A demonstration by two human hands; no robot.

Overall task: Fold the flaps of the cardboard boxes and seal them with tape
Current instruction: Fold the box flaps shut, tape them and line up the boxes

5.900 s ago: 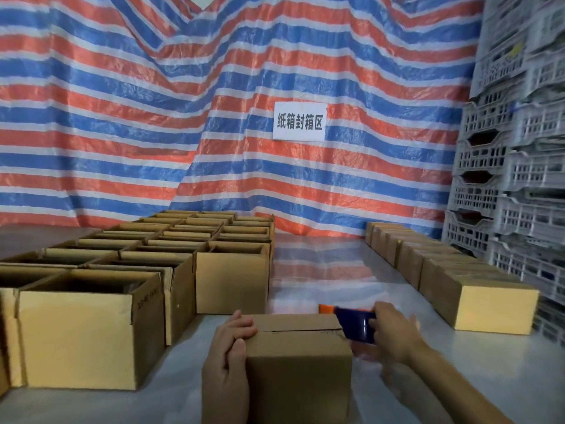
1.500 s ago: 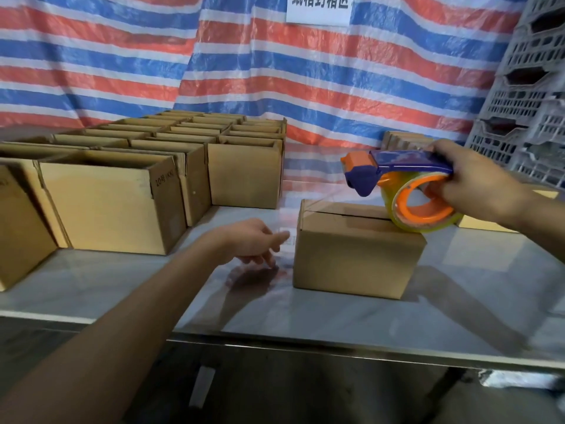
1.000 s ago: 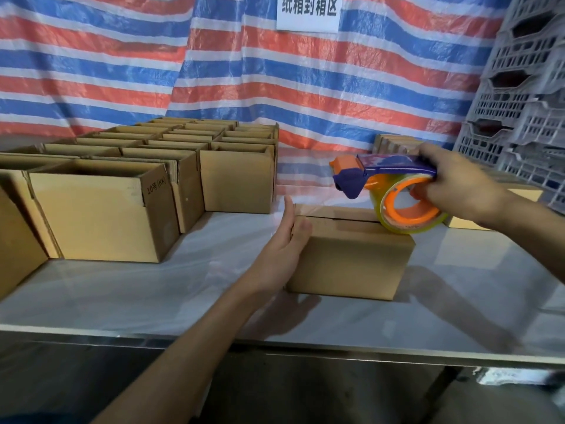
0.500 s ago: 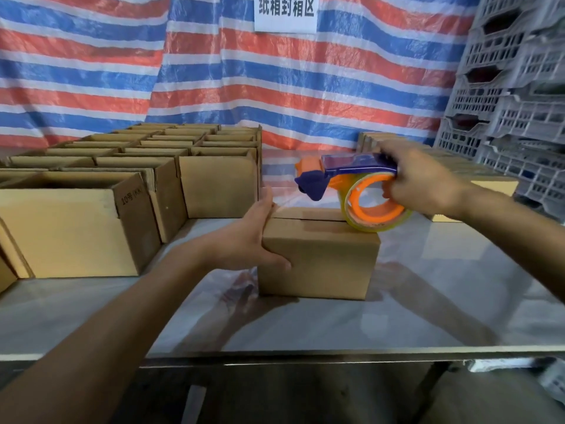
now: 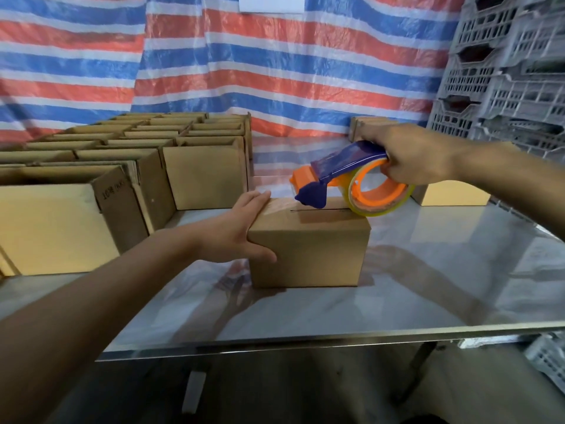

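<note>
A small closed cardboard box stands on the shiny table, its top flaps folded flat with a slit along the seam. My left hand holds the box's left end, thumb across the front face and fingers over the top left corner. My right hand grips a blue and orange tape dispenser with a clear tape roll. The dispenser's blue front edge rests on the box top near the seam's left part, and the roll sits on the right part.
Several open-topped cardboard boxes fill the table's left side in rows. Closed boxes line the right side behind my right arm. Grey plastic crates are stacked at the far right. A striped tarp hangs behind. The table's front edge is near me.
My left hand came in from the left, touched the box's end, then took hold of it. The dispenser came down from above the box onto its top.
</note>
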